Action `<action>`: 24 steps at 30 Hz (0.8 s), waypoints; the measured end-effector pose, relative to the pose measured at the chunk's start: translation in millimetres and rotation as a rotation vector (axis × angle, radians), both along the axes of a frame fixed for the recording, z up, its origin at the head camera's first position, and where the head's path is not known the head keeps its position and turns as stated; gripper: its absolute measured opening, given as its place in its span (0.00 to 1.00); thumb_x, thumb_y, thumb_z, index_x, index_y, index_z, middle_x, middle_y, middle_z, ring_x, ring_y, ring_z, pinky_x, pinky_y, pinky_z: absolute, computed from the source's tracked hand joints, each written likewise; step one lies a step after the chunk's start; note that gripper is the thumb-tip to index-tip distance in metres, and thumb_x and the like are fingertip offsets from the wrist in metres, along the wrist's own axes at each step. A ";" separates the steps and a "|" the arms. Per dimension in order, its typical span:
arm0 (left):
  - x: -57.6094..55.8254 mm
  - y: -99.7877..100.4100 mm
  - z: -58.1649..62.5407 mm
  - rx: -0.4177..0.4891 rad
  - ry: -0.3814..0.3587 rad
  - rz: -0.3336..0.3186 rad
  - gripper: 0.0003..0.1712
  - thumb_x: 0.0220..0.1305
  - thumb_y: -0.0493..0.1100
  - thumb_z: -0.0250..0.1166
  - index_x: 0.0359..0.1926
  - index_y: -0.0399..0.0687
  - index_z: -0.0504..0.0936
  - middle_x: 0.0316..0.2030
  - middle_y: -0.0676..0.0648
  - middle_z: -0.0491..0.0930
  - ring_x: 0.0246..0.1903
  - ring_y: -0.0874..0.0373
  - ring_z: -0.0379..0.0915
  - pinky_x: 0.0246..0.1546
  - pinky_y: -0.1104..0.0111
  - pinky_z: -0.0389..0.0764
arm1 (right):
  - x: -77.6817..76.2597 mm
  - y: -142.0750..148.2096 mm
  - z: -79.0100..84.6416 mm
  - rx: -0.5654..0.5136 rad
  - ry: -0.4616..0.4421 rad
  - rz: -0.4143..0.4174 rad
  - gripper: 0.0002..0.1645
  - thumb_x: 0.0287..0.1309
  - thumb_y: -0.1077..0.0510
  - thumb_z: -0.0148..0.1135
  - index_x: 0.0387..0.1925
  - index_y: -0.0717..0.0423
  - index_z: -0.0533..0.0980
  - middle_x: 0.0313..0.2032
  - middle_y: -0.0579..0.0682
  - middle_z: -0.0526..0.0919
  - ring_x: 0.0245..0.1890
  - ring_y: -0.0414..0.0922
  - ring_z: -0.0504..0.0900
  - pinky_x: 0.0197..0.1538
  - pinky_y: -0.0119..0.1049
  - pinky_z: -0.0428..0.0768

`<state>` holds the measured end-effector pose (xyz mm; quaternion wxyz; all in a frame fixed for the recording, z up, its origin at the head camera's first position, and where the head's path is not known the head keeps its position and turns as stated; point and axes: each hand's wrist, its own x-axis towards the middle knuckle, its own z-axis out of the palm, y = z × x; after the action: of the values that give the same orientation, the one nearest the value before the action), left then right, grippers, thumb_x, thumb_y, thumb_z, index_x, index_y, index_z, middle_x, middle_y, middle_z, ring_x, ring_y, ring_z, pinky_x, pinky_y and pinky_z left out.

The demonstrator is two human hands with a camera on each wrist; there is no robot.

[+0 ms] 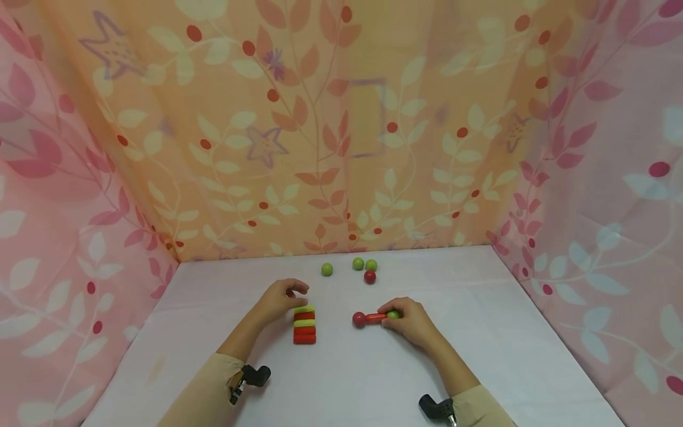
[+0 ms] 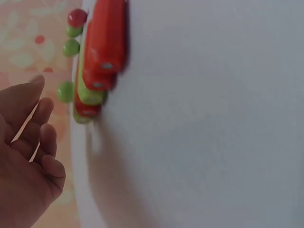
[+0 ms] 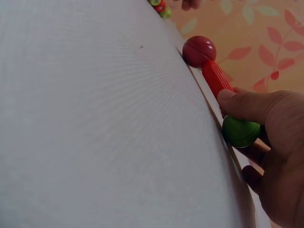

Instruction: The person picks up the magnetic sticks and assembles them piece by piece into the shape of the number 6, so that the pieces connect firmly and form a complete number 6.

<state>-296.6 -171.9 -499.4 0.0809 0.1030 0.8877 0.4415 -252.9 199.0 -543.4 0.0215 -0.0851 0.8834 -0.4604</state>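
Observation:
My right hand [image 1: 409, 321] pinches a red ribbed rod [image 3: 216, 77] between thumb and fingers. On the rod's left end is a dark red ball [image 1: 359, 320]. A green ball [image 3: 241, 131] sits at its other end, partly covered by the hand in the head view. At the far end of a row of red and yellow-green rods [image 1: 305, 331], my left hand [image 1: 280, 301] hovers with loosely bent fingers. In the left wrist view that hand [image 2: 26, 152] holds nothing, and its fingertips look apart from the rods [image 2: 108, 38].
Toward the back of the white table [image 1: 453, 279] lie a lone green ball [image 1: 326, 269], two more green balls [image 1: 358, 263] side by side, and a red ball [image 1: 370, 277] in front of them. Patterned cloth [image 1: 331, 148] hangs behind and along both sides.

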 end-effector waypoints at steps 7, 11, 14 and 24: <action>-3.6 -16.9 -14.7 -0.009 -0.045 -0.017 0.17 0.64 0.40 0.72 0.54 0.47 0.86 0.47 0.51 0.85 0.46 0.53 0.74 0.42 0.65 0.78 | -1.3 -0.3 -0.7 0.011 0.009 0.002 0.14 0.54 0.56 0.78 0.38 0.32 0.86 0.45 0.39 0.84 0.51 0.44 0.78 0.61 0.52 0.73; -4.2 -22.7 -19.7 -0.024 -0.037 -0.059 0.16 0.64 0.39 0.72 0.53 0.43 0.86 0.45 0.50 0.86 0.44 0.56 0.77 0.41 0.67 0.79 | -1.8 -0.2 -0.6 0.030 0.013 0.003 0.13 0.53 0.54 0.78 0.39 0.33 0.87 0.45 0.39 0.84 0.52 0.44 0.78 0.61 0.52 0.73; -4.4 -25.3 -21.4 -0.019 -0.043 -0.086 0.15 0.65 0.38 0.72 0.52 0.40 0.86 0.45 0.48 0.86 0.43 0.56 0.77 0.40 0.68 0.79 | -2.4 -0.5 -1.2 0.037 0.013 0.003 0.12 0.54 0.53 0.78 0.39 0.33 0.87 0.45 0.39 0.84 0.53 0.44 0.78 0.62 0.52 0.72; -5.1 -25.1 -21.0 -0.049 -0.053 -0.085 0.11 0.65 0.38 0.71 0.48 0.44 0.88 0.40 0.51 0.85 0.40 0.56 0.75 0.41 0.65 0.78 | -0.4 0.0 -1.4 0.032 0.002 -0.011 0.13 0.53 0.54 0.79 0.37 0.30 0.86 0.44 0.38 0.84 0.52 0.44 0.78 0.63 0.52 0.72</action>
<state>-301.7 -197.0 -520.4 0.1257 0.1266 0.8906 0.4185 -253.2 199.0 -544.8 0.0196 -0.0802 0.8912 -0.4461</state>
